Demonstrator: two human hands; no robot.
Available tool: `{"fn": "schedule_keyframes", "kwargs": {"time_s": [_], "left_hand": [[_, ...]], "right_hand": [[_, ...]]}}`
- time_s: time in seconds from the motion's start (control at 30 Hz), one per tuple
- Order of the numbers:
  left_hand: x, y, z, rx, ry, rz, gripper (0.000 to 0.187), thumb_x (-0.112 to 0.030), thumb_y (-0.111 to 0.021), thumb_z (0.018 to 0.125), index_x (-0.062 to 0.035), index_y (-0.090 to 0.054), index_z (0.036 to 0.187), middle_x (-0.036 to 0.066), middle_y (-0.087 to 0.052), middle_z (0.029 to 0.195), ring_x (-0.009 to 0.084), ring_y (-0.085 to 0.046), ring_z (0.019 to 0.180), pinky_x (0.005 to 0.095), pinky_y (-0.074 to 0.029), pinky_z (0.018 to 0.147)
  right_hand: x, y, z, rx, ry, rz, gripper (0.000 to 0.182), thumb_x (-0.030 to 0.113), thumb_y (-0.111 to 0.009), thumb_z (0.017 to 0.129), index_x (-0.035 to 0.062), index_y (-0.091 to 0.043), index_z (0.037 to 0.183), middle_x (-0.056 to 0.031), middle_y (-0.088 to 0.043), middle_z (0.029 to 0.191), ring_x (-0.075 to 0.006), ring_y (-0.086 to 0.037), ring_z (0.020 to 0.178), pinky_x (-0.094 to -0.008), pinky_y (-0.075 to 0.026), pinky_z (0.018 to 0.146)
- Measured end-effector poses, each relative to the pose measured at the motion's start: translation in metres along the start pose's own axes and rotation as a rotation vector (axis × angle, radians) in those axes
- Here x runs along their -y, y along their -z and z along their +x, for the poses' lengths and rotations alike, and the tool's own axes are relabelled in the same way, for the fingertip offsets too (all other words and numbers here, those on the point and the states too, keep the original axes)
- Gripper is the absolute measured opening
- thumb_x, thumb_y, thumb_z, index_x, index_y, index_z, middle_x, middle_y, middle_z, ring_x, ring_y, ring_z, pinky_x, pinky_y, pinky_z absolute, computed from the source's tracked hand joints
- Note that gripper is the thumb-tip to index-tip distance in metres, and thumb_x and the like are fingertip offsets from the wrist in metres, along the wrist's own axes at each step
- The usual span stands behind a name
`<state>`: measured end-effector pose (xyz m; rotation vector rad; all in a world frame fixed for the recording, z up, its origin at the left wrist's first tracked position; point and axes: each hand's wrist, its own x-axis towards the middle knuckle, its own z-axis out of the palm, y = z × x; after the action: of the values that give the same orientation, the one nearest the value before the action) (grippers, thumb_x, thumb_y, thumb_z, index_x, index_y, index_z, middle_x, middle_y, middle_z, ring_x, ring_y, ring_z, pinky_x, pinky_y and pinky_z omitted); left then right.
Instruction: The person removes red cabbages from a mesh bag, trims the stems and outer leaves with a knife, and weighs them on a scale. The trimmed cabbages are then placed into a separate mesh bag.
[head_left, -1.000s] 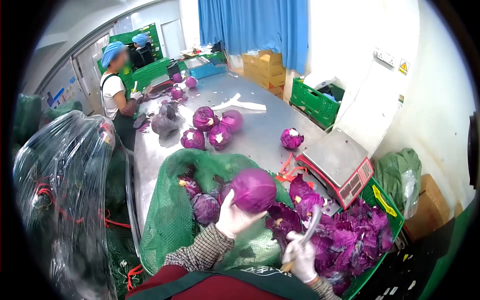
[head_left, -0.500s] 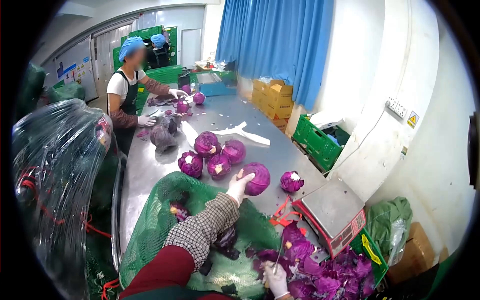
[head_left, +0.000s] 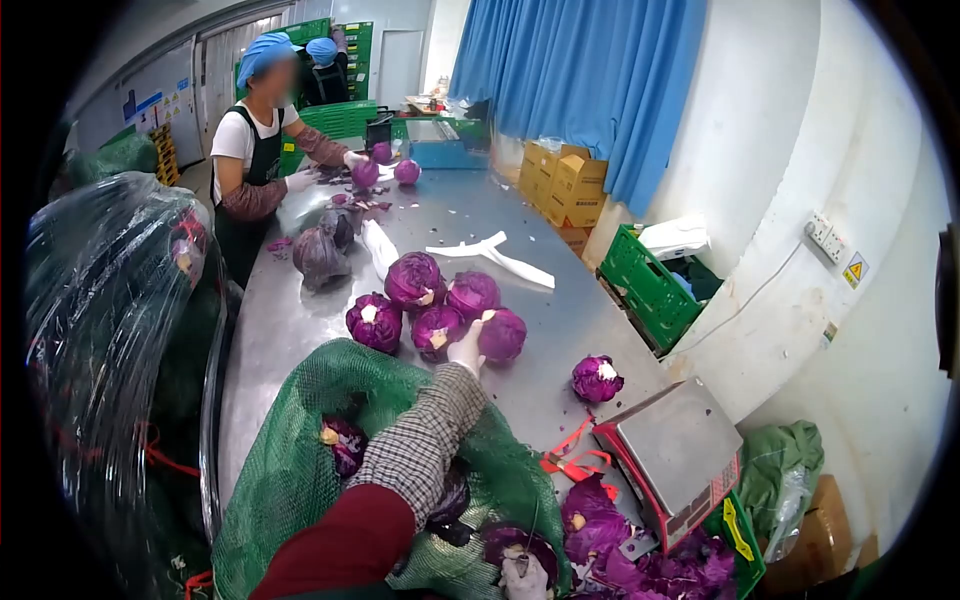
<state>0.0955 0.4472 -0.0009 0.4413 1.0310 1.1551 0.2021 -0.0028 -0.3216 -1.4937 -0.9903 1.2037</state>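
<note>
My left hand (head_left: 467, 350), in a white glove, grips a purple cabbage (head_left: 502, 336) at its left side. This cabbage is beside a cluster of several trimmed cabbages (head_left: 412, 280) on the metal table (head_left: 285, 320). Low in the view my gloved right hand (head_left: 525, 577) is closed around a knife, whose thin blade is barely visible. Near it lies a dark purple cabbage (head_left: 507, 543). Under my left arm spreads a green mesh bag (head_left: 290, 430) with more cabbages (head_left: 345, 445) in it.
A red-edged scale (head_left: 675, 440) stands at right, beside loose purple leaves (head_left: 600, 520) and a green crate (head_left: 745, 550). One trimmed cabbage (head_left: 597, 379) sits apart. Across the table a co-worker (head_left: 255, 150) handles cabbages. Plastic-wrapped sacks (head_left: 110, 370) stand at left.
My left hand has moved the cabbage slightly left and up, closer to the cluster. My right hand has come down and left, over the mesh bag. The view has shifted a little.
</note>
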Motion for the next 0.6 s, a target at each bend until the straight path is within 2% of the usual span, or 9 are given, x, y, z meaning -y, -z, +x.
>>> {"fn": "schedule_keyframes", "kwargs": {"time_s": [0.03, 0.07, 0.13, 0.23, 0.27, 0.3, 0.37, 0.5, 0.6], "left_hand": [[-0.004, 0.004, -0.006, 0.016, 0.036, -0.055, 0.082, -0.040, -0.071, 0.086, 0.0034, -0.032, 0.144, 0.020, -0.038, 0.146, 0.0370, -0.043, 0.130, 0.0487, -0.046, 0.099], [-0.001, 0.013, 0.000, 0.089, 0.069, -0.070, 0.101, -0.044, -0.073, 0.082, 0.0060, -0.016, 0.149, 0.029, -0.028, 0.150, 0.0411, -0.042, 0.131, 0.0465, -0.041, 0.105], [-0.007, 0.029, -0.010, 0.191, 0.104, -0.061, 0.093, -0.045, -0.068, 0.086, 0.0060, -0.020, 0.147, 0.029, -0.039, 0.142, 0.0394, -0.051, 0.122, 0.0479, -0.044, 0.101], [-0.032, 0.053, -0.081, 0.324, -0.003, 0.154, 0.068, -0.042, -0.063, 0.090, 0.0042, -0.043, 0.135, 0.020, -0.059, 0.123, 0.0315, -0.060, 0.107, 0.0448, -0.051, 0.089], [-0.043, 0.062, -0.112, 0.348, -0.048, 0.190, 0.062, -0.038, -0.063, 0.091, 0.0035, -0.046, 0.133, 0.017, -0.061, 0.120, 0.0289, -0.062, 0.104, 0.0421, -0.052, 0.088], [-0.052, 0.074, -0.144, 0.365, -0.087, 0.228, 0.056, -0.034, -0.062, 0.092, 0.0028, -0.048, 0.132, 0.015, -0.063, 0.117, 0.0262, -0.063, 0.101, 0.0395, -0.053, 0.086], [-0.055, 0.109, -0.190, 0.402, -0.203, 0.332, 0.047, -0.025, -0.061, 0.094, 0.0024, -0.050, 0.131, 0.013, -0.064, 0.117, 0.0211, -0.065, 0.098, 0.0330, -0.053, 0.084], [-0.034, 0.200, -0.281, 0.362, -0.451, 0.778, 0.051, -0.024, -0.072, 0.087, 0.0015, -0.056, 0.128, 0.013, -0.063, 0.121, 0.0192, -0.061, 0.112, 0.0312, -0.049, 0.096], [-0.041, 0.264, -0.323, -0.003, -0.961, 1.278, 0.058, -0.032, -0.076, 0.077, 0.0000, -0.059, 0.122, 0.019, -0.058, 0.126, 0.0353, -0.052, 0.122, 0.0419, -0.040, 0.106]], "right_hand": [[-0.080, 0.013, 0.020, 0.133, -0.149, 0.215, 0.018, 0.005, -0.061, 0.087, 0.0082, -0.064, 0.104, -0.0038, -0.058, 0.071, -0.0154, -0.057, 0.055, -0.0304, -0.050, 0.055], [-0.008, 0.004, -0.003, 0.066, 0.099, -0.039, 0.019, 0.009, -0.062, 0.088, 0.0063, -0.063, 0.106, -0.0089, -0.060, 0.080, -0.0216, -0.059, 0.065, -0.0339, -0.051, 0.061], [0.229, -0.031, -0.056, -0.306, 0.509, -0.681, 0.025, 0.017, -0.064, 0.089, 0.0024, -0.062, 0.109, -0.0190, -0.062, 0.097, -0.0341, -0.063, 0.085, -0.0409, -0.052, 0.072], [0.238, -0.028, -0.055, -0.231, 0.331, -0.455, 0.026, 0.015, -0.064, 0.088, 0.0047, -0.062, 0.112, -0.0165, -0.062, 0.099, -0.0335, -0.062, 0.081, -0.0418, -0.052, 0.066], [0.229, -0.026, -0.044, -0.353, 0.814, -0.802, 0.018, 0.019, -0.063, 0.090, 0.0044, -0.062, 0.101, -0.0118, -0.063, 0.081, -0.0264, -0.061, 0.067, -0.0380, -0.050, 0.059], [0.237, -0.032, -0.050, -0.298, 0.422, -0.362, 0.020, 0.024, -0.061, 0.093, 0.0046, -0.060, 0.096, -0.0079, -0.059, 0.067, -0.0213, -0.059, 0.057, -0.0341, -0.049, 0.053], [0.196, -0.013, -0.040, -0.141, 0.157, -0.118, 0.017, 0.017, -0.058, 0.094, 0.0016, -0.057, 0.101, -0.0060, -0.060, 0.068, -0.0148, -0.056, 0.045, -0.0273, -0.045, 0.042], [0.209, -0.014, -0.044, -0.115, 0.336, -0.281, 0.016, 0.015, -0.058, 0.094, 0.0027, -0.056, 0.103, -0.0058, -0.059, 0.069, -0.0148, -0.056, 0.044, -0.0260, -0.043, 0.040], [0.232, -0.022, -0.048, -0.129, 0.113, -0.085, 0.016, 0.016, -0.059, 0.094, 0.0035, -0.056, 0.104, -0.0052, -0.059, 0.070, -0.0138, -0.056, 0.044, -0.0247, -0.043, 0.040]]}}
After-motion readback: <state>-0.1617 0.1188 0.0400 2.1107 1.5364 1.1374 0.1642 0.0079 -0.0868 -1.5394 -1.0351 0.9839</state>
